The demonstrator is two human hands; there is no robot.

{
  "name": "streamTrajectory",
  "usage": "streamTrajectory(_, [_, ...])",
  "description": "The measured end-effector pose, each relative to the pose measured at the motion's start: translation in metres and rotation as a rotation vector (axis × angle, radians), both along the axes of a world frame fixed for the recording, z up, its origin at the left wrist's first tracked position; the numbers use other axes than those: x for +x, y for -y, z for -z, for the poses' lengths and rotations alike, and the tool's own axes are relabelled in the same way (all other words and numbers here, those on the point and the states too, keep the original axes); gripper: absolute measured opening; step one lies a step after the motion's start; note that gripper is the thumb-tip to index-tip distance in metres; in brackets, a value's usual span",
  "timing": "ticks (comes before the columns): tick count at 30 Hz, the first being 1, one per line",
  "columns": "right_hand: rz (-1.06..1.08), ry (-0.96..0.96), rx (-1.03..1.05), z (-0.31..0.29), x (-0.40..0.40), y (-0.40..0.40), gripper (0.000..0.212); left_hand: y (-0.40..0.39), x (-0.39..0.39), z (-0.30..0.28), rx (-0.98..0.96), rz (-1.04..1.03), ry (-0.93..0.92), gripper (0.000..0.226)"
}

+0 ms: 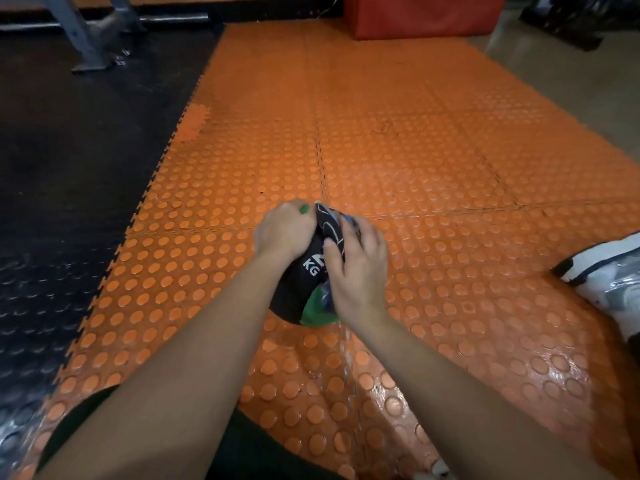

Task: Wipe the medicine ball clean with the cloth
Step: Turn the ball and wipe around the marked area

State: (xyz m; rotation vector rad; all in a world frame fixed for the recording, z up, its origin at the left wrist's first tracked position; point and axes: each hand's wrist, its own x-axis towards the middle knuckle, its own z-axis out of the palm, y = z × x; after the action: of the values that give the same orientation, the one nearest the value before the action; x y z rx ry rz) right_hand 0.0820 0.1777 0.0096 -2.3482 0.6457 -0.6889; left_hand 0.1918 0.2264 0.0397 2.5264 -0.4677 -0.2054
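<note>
Black studded floor [69, 168] far left, orange studded mat [398, 161] under everything. L hand [282, 232] has its grip curled over the upper-left side of the medicine ball [301, 282], fingers wrapped onto it. Ball is black w/ white "KG" lettering and a green patch at the bottom, sitting on the mat between both hands. R hand [356, 271] lies over the ball's right side, fingers clamped on a dark patterned cloth [330, 225] bunched at the top, just beside the L grip. White shoe [602, 271] well right of the R grip.

Studded orange floor mats [398, 161], black matting [69, 161] beside, red block [422, 15] beyond.
</note>
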Motion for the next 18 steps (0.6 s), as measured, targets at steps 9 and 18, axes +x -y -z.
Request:
streamTrajectory(9, [-0.047, -0.175, 0.220, -0.027, 0.066, 0.051, 0.030, -0.006, 0.002, 0.000, -0.085, 0.017, -0.022, 0.037])
streamTrajectory(18, [-0.075, 0.162, -0.207, 0.011, 0.009, -0.021, 0.044, -0.025, 0.014, -0.001, -0.255, 0.089, -0.100, 0.015])
